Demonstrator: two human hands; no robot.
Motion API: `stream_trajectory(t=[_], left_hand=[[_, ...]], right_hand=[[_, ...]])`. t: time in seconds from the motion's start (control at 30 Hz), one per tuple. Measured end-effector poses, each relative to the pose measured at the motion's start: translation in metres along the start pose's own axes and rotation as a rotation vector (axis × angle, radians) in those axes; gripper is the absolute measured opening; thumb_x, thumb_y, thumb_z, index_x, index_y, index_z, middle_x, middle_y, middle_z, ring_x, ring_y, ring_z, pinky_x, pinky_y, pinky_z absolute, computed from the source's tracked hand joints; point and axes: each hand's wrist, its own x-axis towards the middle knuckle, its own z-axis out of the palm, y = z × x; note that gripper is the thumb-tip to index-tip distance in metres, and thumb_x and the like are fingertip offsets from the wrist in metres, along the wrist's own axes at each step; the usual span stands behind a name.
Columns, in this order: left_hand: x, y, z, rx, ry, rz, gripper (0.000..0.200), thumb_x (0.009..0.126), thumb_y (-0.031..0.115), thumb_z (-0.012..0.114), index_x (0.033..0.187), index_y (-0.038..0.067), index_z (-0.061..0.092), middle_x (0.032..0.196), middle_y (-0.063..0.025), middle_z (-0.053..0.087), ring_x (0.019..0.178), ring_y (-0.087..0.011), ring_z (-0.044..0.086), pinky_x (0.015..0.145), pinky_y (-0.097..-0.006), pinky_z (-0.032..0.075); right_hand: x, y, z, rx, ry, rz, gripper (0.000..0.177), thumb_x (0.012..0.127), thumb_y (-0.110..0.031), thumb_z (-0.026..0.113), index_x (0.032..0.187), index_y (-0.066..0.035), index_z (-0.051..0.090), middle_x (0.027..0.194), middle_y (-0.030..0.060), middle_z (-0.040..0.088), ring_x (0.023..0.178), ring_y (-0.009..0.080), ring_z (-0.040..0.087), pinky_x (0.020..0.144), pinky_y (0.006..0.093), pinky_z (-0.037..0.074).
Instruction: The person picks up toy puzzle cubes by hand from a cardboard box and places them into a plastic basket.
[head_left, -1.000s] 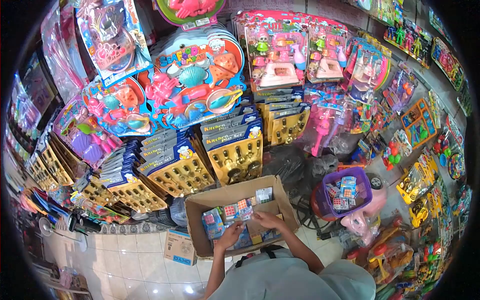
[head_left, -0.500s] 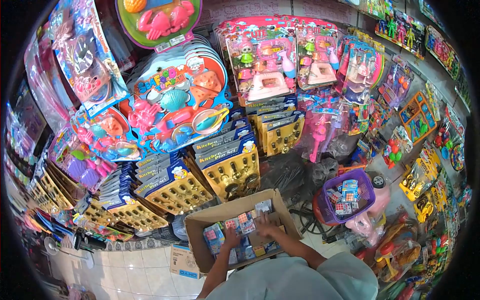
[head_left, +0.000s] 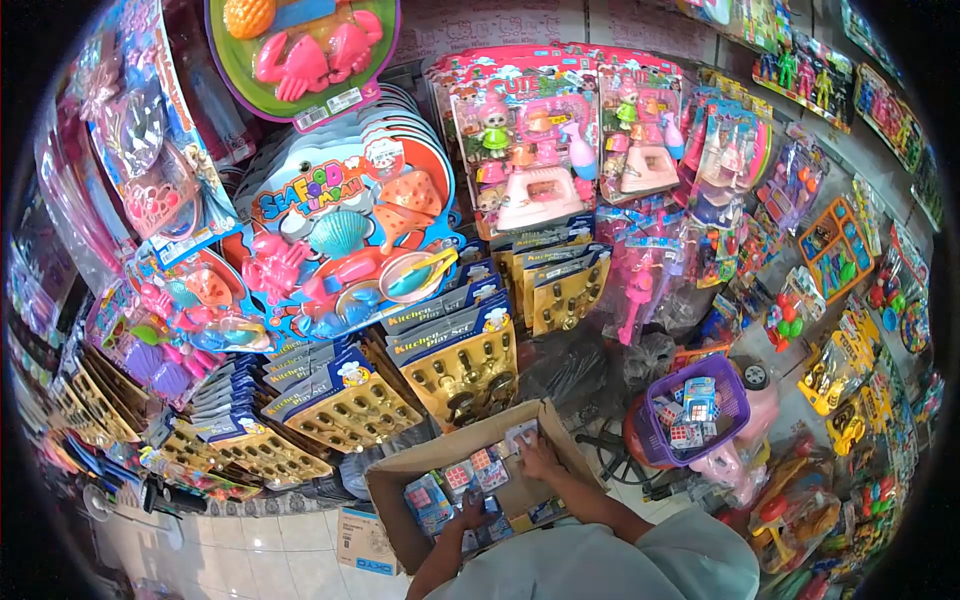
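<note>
An open cardboard box (head_left: 385,515) in front of me holds several packaged puzzle cubes (head_left: 488,466) with red-and-white faces. My left hand (head_left: 468,519) is down inside it, fingers apart over the packs in the near middle. Beside that hand, a blue pack (head_left: 426,502) with a red-faced cube lies against the left side. Toward the far right corner, my right hand (head_left: 538,457) has its fingers closed over a small pale packet (head_left: 520,436), whose contents I cannot make out.
A purple basket (head_left: 655,412) with more packaged cubes stands to the right. Kitchen play sets (head_left: 455,365) hang beyond the box, with seafood toy cards (head_left: 350,235) above them. A smaller carton (head_left: 366,541) sits on the tiled floor at left. Bagged toys (head_left: 795,505) crowd the right.
My left hand has moved nearer to me, uncovering cube packs in the middle. The right hand has moved slightly and now covers part of the pale packet, which sits lower in view.
</note>
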Motion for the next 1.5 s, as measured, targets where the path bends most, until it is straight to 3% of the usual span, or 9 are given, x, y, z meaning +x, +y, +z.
stream_trajectory(t=[0.3,0.5,0.87,0.93,1.07,1.23,1.3,1.37,1.5], left_hand=[[-0.009,0.039,0.001,0.095,0.119,-0.16,0.098,0.071,0.054,0.07,0.144,0.008,0.025,0.154,-0.025,0.002,0.141,-0.0444,0.013,0.11,-0.0633,0.011],[-0.009,0.048,-0.006,0.133,0.197,-0.055,0.074,0.069,0.035,0.075,0.128,0.001,0.046,0.145,-0.0267,0.026,0.134,-0.044,0.031,0.102,-0.0688,0.027],[0.008,0.007,0.005,0.153,0.309,0.156,0.095,0.061,0.037,0.083,0.133,-0.002,0.035,0.139,-0.0248,0.034,0.127,-0.042,0.041,0.097,-0.0696,0.033],[-0.011,0.023,-0.003,0.181,0.318,0.078,0.099,0.057,0.039,0.084,0.127,-0.011,0.034,0.116,-0.0337,0.048,0.117,-0.0438,0.046,0.093,-0.047,0.046],[-0.016,0.024,-0.012,0.045,0.206,0.18,0.1,0.059,0.038,0.085,0.132,-0.006,0.033,0.131,-0.0275,0.04,0.121,-0.0413,0.046,0.098,-0.0562,0.041],[-0.023,0.036,-0.017,0.181,0.19,0.036,0.094,0.059,0.038,0.084,0.126,-0.008,0.038,0.129,-0.0261,0.043,0.114,-0.0392,0.054,0.092,-0.0416,0.049],[-0.027,0.036,-0.018,0.179,0.21,0.079,0.092,0.059,0.039,0.084,0.125,-0.008,0.039,0.129,-0.0258,0.044,0.111,-0.0394,0.055,0.09,-0.0432,0.05],[-0.032,0.038,-0.019,0.176,0.23,0.119,0.09,0.059,0.04,0.083,0.123,-0.007,0.041,0.128,-0.0256,0.044,0.109,-0.0395,0.057,0.089,-0.0448,0.051],[-0.046,0.049,-0.026,0.274,0.301,0.151,0.088,0.06,0.042,0.083,0.122,-0.007,0.043,0.129,-0.0255,0.044,0.104,-0.0401,0.059,0.086,-0.0467,0.052]], right_hand=[[0.007,-0.006,0.0,-0.043,0.073,0.064,0.07,0.072,-0.042,0.074,0.123,-0.008,0.041,0.127,0.0221,0.032,0.113,0.0427,0.047,0.091,0.051,0.045],[0.009,-0.007,-0.01,0.014,-0.128,0.148,0.086,0.077,-0.045,0.07,0.14,-0.002,0.029,0.147,0.0338,0.014,0.12,0.0445,0.047,0.09,0.0488,0.048],[0.011,0.011,0.002,-0.137,-0.108,-0.061,0.081,0.066,-0.05,0.076,0.124,0.0,0.05,0.133,0.0282,0.038,0.115,0.0435,0.049,0.093,0.0475,0.045],[0.018,0.009,-0.005,-0.263,-0.234,-0.071,0.073,0.066,-0.049,0.076,0.116,0.001,0.057,0.131,0.0266,0.043,0.116,0.0419,0.05,0.094,0.0464,0.045],[0.01,0.009,-0.006,-0.353,-0.345,0.016,0.05,0.068,-0.042,0.078,0.095,-0.001,0.069,0.123,0.0222,0.054,0.117,0.0358,0.051,0.097,0.0431,0.044],[0.006,-0.001,-0.019,-0.307,-0.532,0.068,0.049,0.07,-0.04,0.078,0.1,-0.003,0.069,0.12,0.0213,0.058,0.113,0.0329,0.055,0.098,0.0421,0.044],[-0.001,-0.004,-0.019,-0.291,-0.554,0.101,0.049,0.073,-0.043,0.075,0.1,-0.004,0.07,0.119,0.0205,0.06,0.112,0.0321,0.057,0.097,0.0418,0.045],[-0.013,0.002,-0.004,-0.219,-0.188,0.013,0.05,0.08,-0.05,0.067,0.098,-0.004,0.07,0.115,0.0178,0.064,0.108,0.0319,0.06,0.092,0.0422,0.048],[-0.001,0.016,0.013,-0.2,-0.365,0.14,0.058,0.084,-0.057,0.059,0.101,-0.002,0.068,0.113,0.0191,0.064,0.098,0.0312,0.064,0.082,0.0405,0.054]])
